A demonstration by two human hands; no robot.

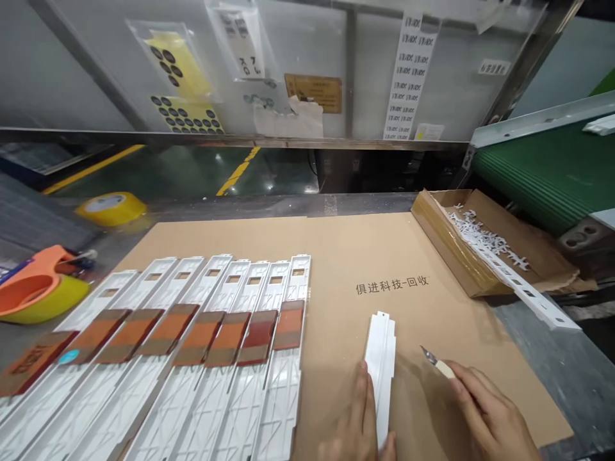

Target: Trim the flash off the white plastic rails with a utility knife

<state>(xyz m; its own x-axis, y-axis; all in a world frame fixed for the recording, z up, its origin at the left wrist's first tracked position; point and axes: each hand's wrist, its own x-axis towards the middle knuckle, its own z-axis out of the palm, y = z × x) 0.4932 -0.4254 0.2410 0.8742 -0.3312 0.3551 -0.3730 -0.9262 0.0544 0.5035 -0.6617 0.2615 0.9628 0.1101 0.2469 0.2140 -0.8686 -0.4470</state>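
Left hand (pixel 358 419) steadies a white plastic strip (pixel 380 365); right hand (pixel 490 416) grips a craft knife (pixel 436 360).

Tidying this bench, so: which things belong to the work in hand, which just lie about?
In use: white plastic strip under left hand; craft knife in right hand; row of white strips; scrap box.
Lying about: yellow tape roll; orange tape dispenser.

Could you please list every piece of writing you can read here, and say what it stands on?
"俱进科技-回收": black print on the brown cardboard sheet.
White paper strip of repeated labels on the back panel: too small to read.
Brown plaque: blurred.
Bagged white sheet: illegible.
Small white label: blurred.
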